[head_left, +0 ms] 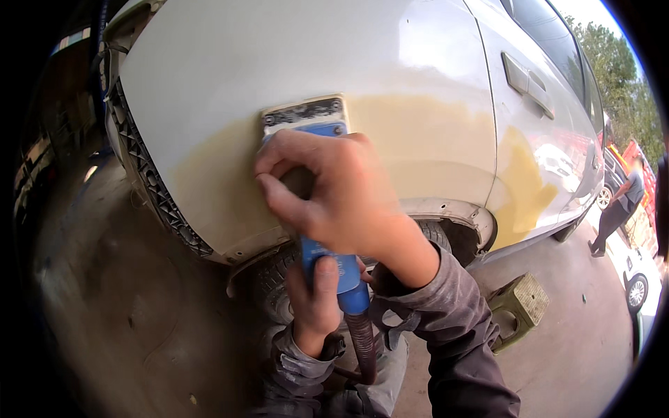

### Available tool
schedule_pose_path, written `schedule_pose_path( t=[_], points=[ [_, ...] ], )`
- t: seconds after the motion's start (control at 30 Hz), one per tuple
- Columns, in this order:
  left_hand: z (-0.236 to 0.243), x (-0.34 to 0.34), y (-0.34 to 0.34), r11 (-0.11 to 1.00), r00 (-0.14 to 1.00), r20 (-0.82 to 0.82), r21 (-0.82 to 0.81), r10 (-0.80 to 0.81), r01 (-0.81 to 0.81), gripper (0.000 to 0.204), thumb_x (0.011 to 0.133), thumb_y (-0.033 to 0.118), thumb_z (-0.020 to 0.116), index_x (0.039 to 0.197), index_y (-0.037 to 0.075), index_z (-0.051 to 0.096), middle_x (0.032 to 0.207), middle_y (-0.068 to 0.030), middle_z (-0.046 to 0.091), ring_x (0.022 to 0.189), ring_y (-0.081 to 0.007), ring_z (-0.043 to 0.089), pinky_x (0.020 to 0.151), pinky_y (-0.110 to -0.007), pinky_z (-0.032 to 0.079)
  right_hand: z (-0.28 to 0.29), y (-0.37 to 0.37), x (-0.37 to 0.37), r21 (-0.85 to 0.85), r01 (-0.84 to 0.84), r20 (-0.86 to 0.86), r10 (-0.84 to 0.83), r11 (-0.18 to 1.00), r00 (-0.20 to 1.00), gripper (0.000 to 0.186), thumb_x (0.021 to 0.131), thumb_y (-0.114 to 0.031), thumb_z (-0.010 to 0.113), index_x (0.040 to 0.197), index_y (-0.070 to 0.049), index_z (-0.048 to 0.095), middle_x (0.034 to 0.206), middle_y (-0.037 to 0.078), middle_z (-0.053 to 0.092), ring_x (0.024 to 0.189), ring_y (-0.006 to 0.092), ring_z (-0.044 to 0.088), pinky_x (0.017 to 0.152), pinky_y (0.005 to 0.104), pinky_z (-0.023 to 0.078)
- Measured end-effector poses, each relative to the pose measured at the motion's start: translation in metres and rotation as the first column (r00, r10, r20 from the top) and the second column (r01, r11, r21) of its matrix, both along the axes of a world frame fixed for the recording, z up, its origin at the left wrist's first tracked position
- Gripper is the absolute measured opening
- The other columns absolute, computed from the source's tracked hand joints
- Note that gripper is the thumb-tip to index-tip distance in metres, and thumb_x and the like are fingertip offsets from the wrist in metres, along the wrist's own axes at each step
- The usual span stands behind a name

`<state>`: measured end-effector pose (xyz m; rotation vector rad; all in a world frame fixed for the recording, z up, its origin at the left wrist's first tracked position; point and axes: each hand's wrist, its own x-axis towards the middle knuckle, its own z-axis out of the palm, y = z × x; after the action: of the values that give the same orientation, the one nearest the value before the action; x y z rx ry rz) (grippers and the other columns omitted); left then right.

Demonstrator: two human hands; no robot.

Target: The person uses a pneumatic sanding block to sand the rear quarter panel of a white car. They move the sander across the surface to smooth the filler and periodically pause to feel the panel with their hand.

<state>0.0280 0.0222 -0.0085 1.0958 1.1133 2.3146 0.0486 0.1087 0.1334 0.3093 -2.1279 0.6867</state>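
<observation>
2 bare hands are on 1 blue sander, which lies against the rear side panel of 1 pale silver car. The right hand is closed over the tool's front half, its fingers curled round what may be a dark knob; blur and the hand itself make that hard to confirm. The left hand has its grip wrapped round the lower blue body, thumb on top. 1 ribbed dark hose runs down from the tool's end, and the light pad shows past the knuckles at the upper end.

There are 2 tan areas on the car: 1 broad patch under and around the sander, and 1 smaller patch on the door, below its 1 handle.

The arms and tool stand in front of the rear wheel, hiding much of it. 1 greenish step stool is on the floor, right of the right sleeve. Farther right are 1 standing person, 1 white car and 1 dark car, with trees beyond.
</observation>
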Motion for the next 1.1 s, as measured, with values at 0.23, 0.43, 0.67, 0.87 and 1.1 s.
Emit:
schedule_pose_path(
  t=[0.23, 0.43, 0.67, 0.87, 1.1],
  points=[
    [0.032, 0.050, 0.064, 0.981, 0.900, -0.435, -0.178, -0.007, -0.079, 0.051, 0.093, 0.043, 0.066, 0.086, -0.007, 0.061, 0.064, -0.0237, 0.063, 0.061, -0.0432, 0.066, 0.056, -0.047, 0.051, -0.001, 0.077, 0.092, -0.296, 0.041, -0.130, -0.083, 0.954, 0.988, 0.006, 0.089, 0.002, 0.059, 0.091, 0.006, 0.064, 0.080, 0.010, 0.068, 0.074, 0.0126, 0.063, 0.074, 0.0249, 0.050],
    [0.023, 0.015, 0.025, 0.992, 0.955, -0.294, -0.107, 0.034, -0.069, 0.048, 0.093, 0.044, 0.065, 0.096, -0.004, 0.063, 0.069, -0.0199, 0.066, 0.065, -0.0373, 0.068, 0.059, -0.043, 0.051, -0.001, 0.035, 0.043, -0.177, 0.038, -0.097, -0.055, 0.983, 0.994, 0.007, 0.087, 0.002, 0.058, 0.089, 0.005, 0.064, 0.074, 0.006, 0.067, 0.071, 0.0099, 0.061, 0.069, 0.0233, 0.049],
    [-0.024, -0.055, -0.062, 0.980, 0.985, 0.144, 0.161, 0.091, -0.114, 0.055, 0.099, 0.051, 0.052, 0.105, -0.002, 0.062, 0.086, -0.0108, 0.069, 0.074, -0.0208, 0.069, 0.064, -0.034, 0.054, -0.031, -0.077, -0.084, 0.154, -0.045, -0.018, 0.048, 0.987, 0.999, 0.007, 0.078, -0.003, 0.070, 0.084, -0.006, 0.066, 0.070, 0.008, 0.065, 0.057, 0.0228, 0.064, 0.057, 0.0299, 0.050],
    [-0.086, -0.106, -0.093, 0.914, 0.936, 0.248, 0.260, 0.250, -0.313, 0.054, 0.107, 0.045, 0.035, 0.142, 0.004, 0.043, 0.133, -0.0082, 0.057, 0.119, -0.0206, 0.057, 0.099, -0.037, 0.046, -0.070, -0.122, -0.149, 0.285, -0.097, 0.005, 0.100, 0.953, 0.995, 0.011, 0.074, -0.008, 0.069, 0.083, -0.007, 0.063, 0.067, 0.012, 0.062, 0.065, 0.0334, 0.064, 0.059, 0.0421, 0.051],
    [-0.025, -0.072, -0.080, 0.992, 0.987, 0.139, 0.078, 0.086, -0.098, 0.074, 0.094, 0.067, 0.048, 0.113, -0.004, 0.055, 0.083, -0.0148, 0.066, 0.069, -0.0241, 0.068, 0.062, -0.035, 0.057, -0.026, -0.089, -0.102, 0.161, -0.113, 0.117, 0.095, 0.980, 0.989, 0.008, 0.076, -0.008, 0.068, 0.083, -0.006, 0.067, 0.069, 0.012, 0.065, 0.065, 0.0324, 0.066, 0.061, 0.0399, 0.053]
  ],
)
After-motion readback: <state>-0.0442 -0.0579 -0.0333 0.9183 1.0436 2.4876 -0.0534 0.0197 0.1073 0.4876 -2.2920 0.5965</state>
